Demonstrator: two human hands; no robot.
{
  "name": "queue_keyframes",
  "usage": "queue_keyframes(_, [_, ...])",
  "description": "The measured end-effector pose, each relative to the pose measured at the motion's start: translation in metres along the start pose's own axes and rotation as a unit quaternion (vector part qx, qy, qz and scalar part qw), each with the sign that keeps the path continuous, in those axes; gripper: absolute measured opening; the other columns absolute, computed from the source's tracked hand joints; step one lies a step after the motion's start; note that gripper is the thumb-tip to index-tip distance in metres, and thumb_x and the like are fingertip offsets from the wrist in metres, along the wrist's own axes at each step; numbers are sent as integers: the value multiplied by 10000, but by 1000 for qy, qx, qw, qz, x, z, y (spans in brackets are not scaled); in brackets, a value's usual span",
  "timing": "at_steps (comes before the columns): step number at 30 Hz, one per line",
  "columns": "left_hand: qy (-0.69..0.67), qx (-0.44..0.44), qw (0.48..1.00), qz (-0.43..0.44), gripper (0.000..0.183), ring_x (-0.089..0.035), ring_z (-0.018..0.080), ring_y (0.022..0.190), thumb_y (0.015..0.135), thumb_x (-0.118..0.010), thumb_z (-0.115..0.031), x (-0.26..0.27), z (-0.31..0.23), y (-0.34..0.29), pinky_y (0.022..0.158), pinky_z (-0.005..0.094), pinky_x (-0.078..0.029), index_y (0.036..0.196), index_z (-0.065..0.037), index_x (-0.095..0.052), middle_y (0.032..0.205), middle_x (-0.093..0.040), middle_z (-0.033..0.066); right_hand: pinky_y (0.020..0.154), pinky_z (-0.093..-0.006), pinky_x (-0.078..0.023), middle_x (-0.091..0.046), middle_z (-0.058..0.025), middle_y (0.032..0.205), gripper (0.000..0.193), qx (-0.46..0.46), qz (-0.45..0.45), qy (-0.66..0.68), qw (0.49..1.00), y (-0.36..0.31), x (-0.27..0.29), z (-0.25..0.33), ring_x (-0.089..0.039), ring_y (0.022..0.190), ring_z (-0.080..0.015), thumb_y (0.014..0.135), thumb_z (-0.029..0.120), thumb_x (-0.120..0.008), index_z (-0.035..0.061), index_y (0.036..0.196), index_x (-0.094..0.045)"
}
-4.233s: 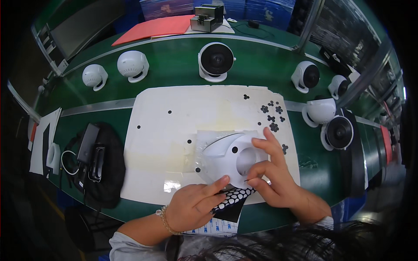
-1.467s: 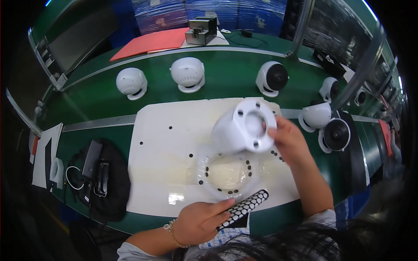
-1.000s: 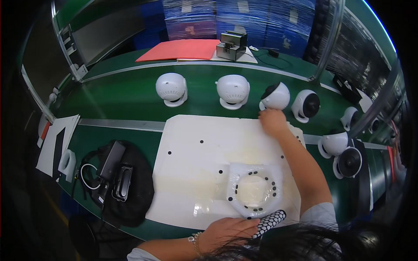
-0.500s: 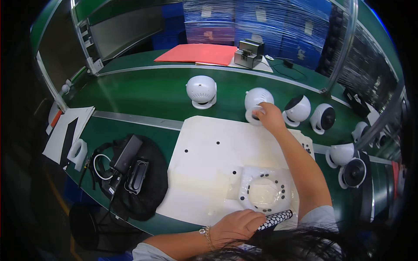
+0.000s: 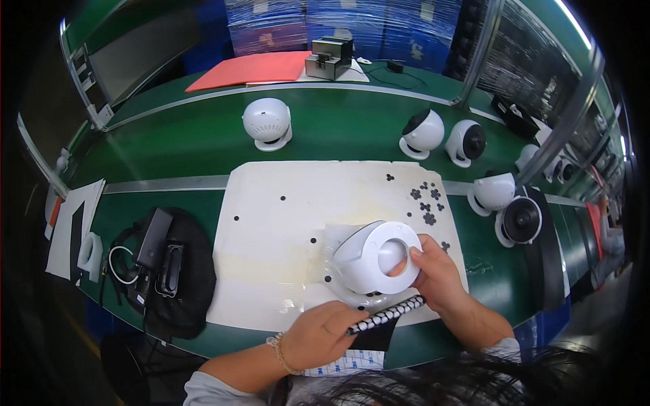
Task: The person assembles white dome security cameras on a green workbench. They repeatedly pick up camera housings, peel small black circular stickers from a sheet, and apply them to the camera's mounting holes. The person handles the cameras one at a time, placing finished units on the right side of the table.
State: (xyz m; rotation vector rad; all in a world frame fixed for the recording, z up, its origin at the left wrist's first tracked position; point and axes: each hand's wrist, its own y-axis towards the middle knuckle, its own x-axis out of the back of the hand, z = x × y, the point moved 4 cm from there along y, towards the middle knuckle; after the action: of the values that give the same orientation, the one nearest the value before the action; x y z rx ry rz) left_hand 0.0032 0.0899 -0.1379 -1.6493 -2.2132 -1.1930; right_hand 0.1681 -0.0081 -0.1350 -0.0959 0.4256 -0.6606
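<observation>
My right hand (image 5: 441,279) grips a white round camera (image 5: 359,260) by its ring-shaped foot. The camera is tipped so that the foot's hole faces up toward me, above the white mat (image 5: 271,264). My left hand (image 5: 321,336) lies at the mat's front edge, closed on a slim stick with a black-and-white honeycomb pattern (image 5: 391,313); I cannot tell what tool it is. Under that stick are a black flap (image 5: 376,336) and a white strip with blue print (image 5: 345,364). Small black round pads (image 5: 416,194) lie on the mat, several clustered at its right.
Another white camera (image 5: 267,122) stands behind the mat, more cameras (image 5: 423,132) at the right. On the left are a black bag (image 5: 193,271) with a power adapter and a white handle-shaped part (image 5: 89,253). At the back sit a red sheet (image 5: 250,69) and a metal case (image 5: 329,59).
My right hand has brought the white camera from the back of the table to the mat's front and tipped it foot up. The whole view has shifted right.
</observation>
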Motion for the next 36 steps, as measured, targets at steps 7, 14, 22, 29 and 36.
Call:
queue_keyframes(7, [-76,95,991,-62,206,-560,258,611,745,-638,-74,1,3,-1,546,322,-442,914,-23,-532,722,-575,120,729,-326,-436,-586,-118,962,323,396,-3,-517,759,-35,4,63,-568,869,-243,746,152,-646,37,1027,-537])
queue_keyframes(14, [-43,86,993,-71,189,-560,257,585,735,-643,-74,4,-1,2,518,313,-435,886,-25,-540,713,-576,117,724,-305,-417,-585,-10,972,235,538,142,-550,622,-54,-47,32,-542,936,-176,664,123,-685,91,882,-605])
queue_keyframes(22, [-43,91,993,-65,184,-554,266,572,727,-635,-65,6,-1,1,505,320,-430,882,-29,-543,691,-567,116,701,-270,-400,-583,-4,975,239,586,155,-502,617,-59,-47,23,-530,938,-156,689,113,-623,90,926,-616])
queue_keyframes(29, [-30,82,995,-48,199,-550,277,589,697,-615,-29,6,-2,0,518,338,-434,882,-27,-543,689,-555,123,702,-288,-397,-579,-16,967,281,609,222,-514,562,-63,-56,12,-534,916,-168,703,105,-612,118,983,-589])
queue_keyframes(36, [6,6,1000,-26,249,-541,296,614,654,-605,-8,0,0,-4,545,358,-443,896,-17,-546,721,-547,123,671,-328,-406,-554,-65,1009,251,493,201,-339,776,-45,-62,12,-551,815,-222,725,77,-611,55,973,-584])
